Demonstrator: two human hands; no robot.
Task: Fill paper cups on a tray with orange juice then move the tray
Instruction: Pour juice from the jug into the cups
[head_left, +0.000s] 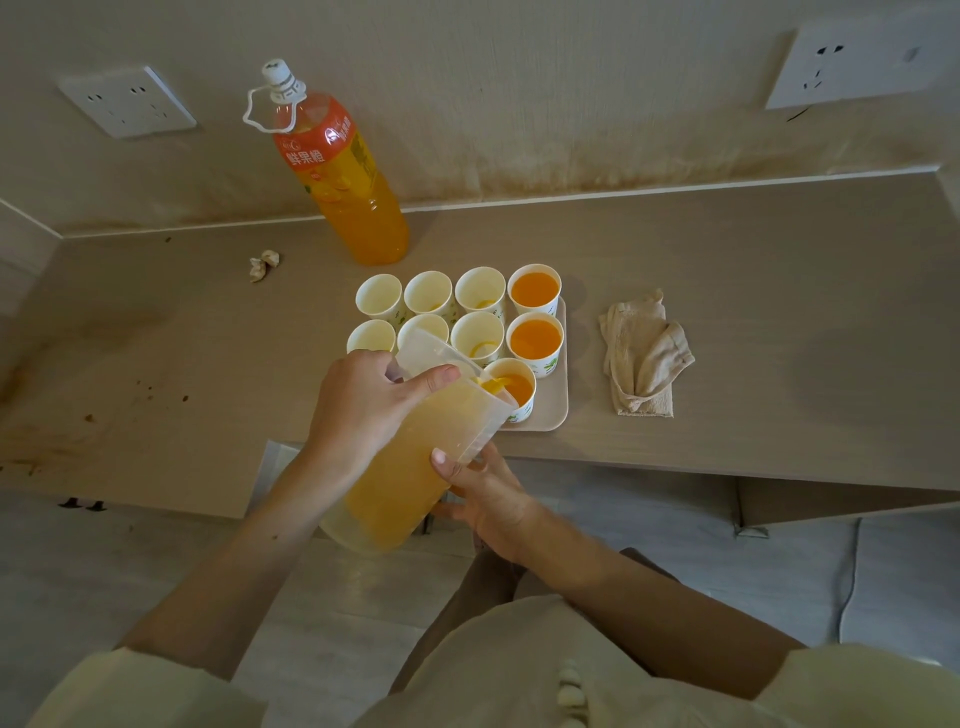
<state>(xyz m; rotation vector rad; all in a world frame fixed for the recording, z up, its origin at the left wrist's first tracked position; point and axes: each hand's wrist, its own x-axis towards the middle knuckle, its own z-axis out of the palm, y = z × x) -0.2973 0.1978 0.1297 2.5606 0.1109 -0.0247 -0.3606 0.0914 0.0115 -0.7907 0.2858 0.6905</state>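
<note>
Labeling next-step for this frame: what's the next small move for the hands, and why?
Probably top up the near-right cup until it matches the full cup behind it. The left hand grips the tilted jug, the right hand holds its base, the spout sits over that cup on the tray, and its juice looks lower.
</note>
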